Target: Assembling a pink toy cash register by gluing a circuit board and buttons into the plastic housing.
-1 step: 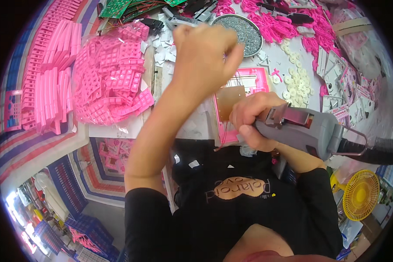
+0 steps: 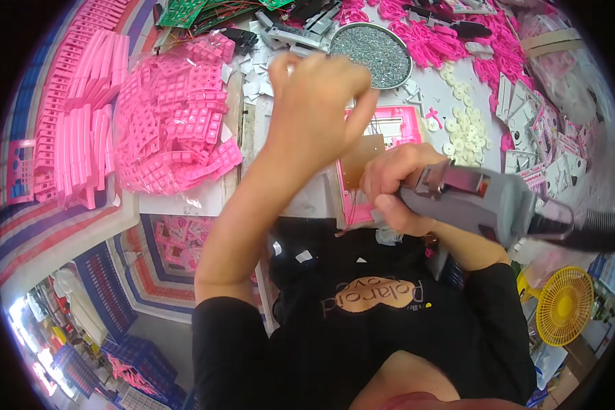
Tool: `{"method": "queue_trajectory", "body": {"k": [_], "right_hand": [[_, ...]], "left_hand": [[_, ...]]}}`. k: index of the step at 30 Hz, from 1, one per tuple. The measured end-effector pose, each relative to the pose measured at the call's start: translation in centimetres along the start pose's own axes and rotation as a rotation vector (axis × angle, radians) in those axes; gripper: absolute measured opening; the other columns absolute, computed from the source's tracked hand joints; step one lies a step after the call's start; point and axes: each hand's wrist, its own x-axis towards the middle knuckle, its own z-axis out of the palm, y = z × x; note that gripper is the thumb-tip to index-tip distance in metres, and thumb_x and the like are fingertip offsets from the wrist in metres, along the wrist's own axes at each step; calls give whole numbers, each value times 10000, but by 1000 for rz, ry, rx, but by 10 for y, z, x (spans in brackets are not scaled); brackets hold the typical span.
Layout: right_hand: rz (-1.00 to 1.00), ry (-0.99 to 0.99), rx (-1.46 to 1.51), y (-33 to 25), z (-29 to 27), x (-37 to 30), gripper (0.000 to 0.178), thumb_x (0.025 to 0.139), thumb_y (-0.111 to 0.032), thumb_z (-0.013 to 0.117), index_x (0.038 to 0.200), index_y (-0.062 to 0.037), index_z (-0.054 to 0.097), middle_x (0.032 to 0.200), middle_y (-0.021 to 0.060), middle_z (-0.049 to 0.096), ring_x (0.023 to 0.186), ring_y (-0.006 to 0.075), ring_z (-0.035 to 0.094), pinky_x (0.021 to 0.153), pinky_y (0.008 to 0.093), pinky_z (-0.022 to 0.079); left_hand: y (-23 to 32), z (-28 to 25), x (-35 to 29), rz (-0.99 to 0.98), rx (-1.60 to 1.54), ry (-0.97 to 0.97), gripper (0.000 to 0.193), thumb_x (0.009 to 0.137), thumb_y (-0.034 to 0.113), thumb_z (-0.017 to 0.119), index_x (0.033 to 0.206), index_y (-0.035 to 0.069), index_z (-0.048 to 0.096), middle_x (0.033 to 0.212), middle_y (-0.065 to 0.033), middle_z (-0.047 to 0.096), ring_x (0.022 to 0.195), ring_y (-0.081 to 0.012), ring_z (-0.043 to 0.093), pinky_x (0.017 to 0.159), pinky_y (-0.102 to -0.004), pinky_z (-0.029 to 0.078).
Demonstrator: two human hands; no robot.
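Note:
My right hand (image 2: pixel 400 184) is wrapped round the front end of a grey electric screwdriver (image 2: pixel 475 198), which lies almost level with its cord running off to the right. Under that hand is a pink plastic housing (image 2: pixel 411 123) with a brown board (image 2: pixel 362 156) and thin wires in it. My left hand (image 2: pixel 321 102) hovers by the housing's far left corner, back up and fingers curled in. Whatever its fingertips hold, if anything, is hidden. Just beyond it stands a round dish (image 2: pixel 410 63) full of small silvery screws.
To the left lie a clear bag of pink keypads (image 2: pixel 174 123) and stacked pink strips (image 2: pixel 82 150). White round pieces (image 2: pixel 466 137), pink cords (image 2: pixel 427 44) and white printed parts (image 2: pixel 526 130) cover the right side. Green circuit boards (image 2: pixel 184 12) sit at the back. A yellow fan (image 2: pixel 564 306) stands lower right.
My left hand has drawn back slightly toward me and left, uncovering more of the screw dish. My right hand keeps its place on the screwdriver, whose rear end has shifted a little.

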Motion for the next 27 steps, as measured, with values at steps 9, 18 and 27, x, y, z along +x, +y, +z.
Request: {"method": "queue_trajectory", "body": {"k": [9, 18, 27], "right_hand": [[-15, 181, 342, -23, 2, 16, 275, 944, -248, 666, 1026, -103, 448, 572, 7, 470, 473, 142, 459, 483, 313, 381], [-27, 174, 340, -14, 7, 22, 249, 946, -202, 654, 1018, -90, 444, 586, 20, 481, 471, 125, 432, 475, 304, 367], [-5, 173, 139, 30, 4, 37, 239, 944, -134, 673, 981, -61, 448, 642, 46, 505, 533, 115, 452, 487, 285, 377]], "left_hand": [[39, -1, -103, -254, -230, -165, 121, 767, 144, 788, 854, 160, 705, 803, 27, 657, 849, -183, 617, 936, -469, 304], [38, 4, -108, -159, -81, -58, 189, 758, 214, 816, 877, 148, 686, 811, 35, 626, 849, -190, 602, 948, -467, 286], [75, -13, -150, -408, 6, -405, 264, 803, 340, 795, 765, 117, 658, 766, -36, 633, 804, -260, 579, 876, -474, 335]]}}
